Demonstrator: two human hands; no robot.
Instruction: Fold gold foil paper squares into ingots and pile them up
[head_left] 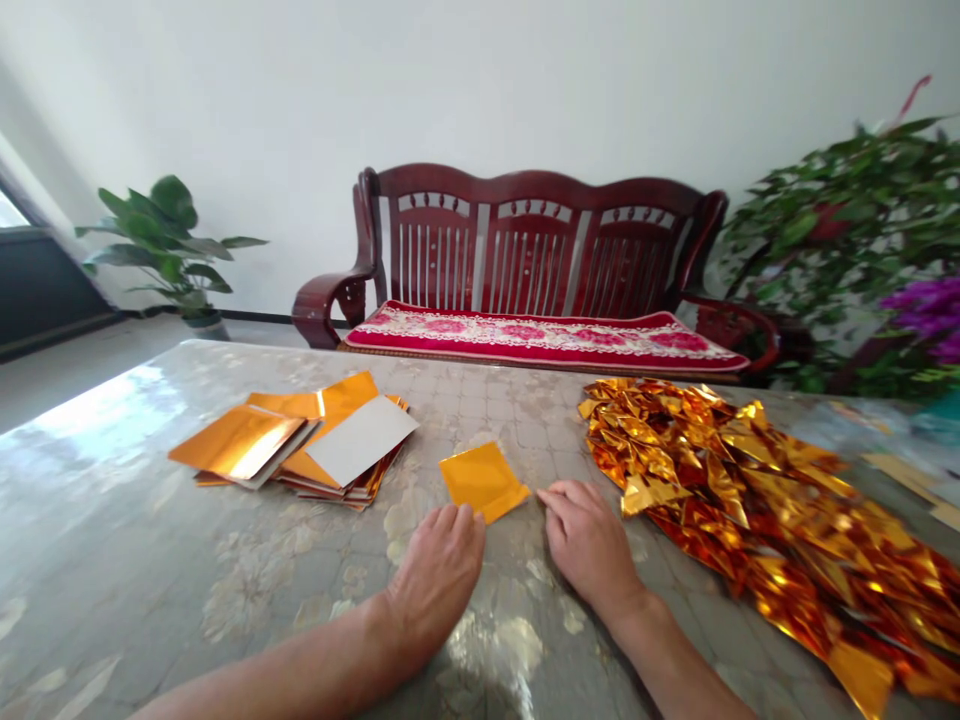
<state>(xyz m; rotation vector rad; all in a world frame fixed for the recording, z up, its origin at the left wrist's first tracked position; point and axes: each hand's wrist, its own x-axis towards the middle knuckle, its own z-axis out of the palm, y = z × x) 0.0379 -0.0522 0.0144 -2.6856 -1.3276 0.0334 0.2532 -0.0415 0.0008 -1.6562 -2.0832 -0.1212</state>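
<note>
A square sheet of gold foil paper lies on the table in front of me, turned corner-on, with a narrow folded strip along its lower right edge. My left hand rests at its near edge, fingers curled together and pressing on the paper. Just off the sheet's right corner is my right hand, its thumb and forefinger drawn together; a small gap seems to separate the fingertips from the paper, and nothing shows between them. To the left lies a stack of gold foil sheets, one turned with its pale back up.
A large heap of folded gold foil pieces covers the table's right side. Beyond it lie clear plastic bags. Past the patterned table stands a dark red wooden bench with a floral cushion. Potted plants flank it.
</note>
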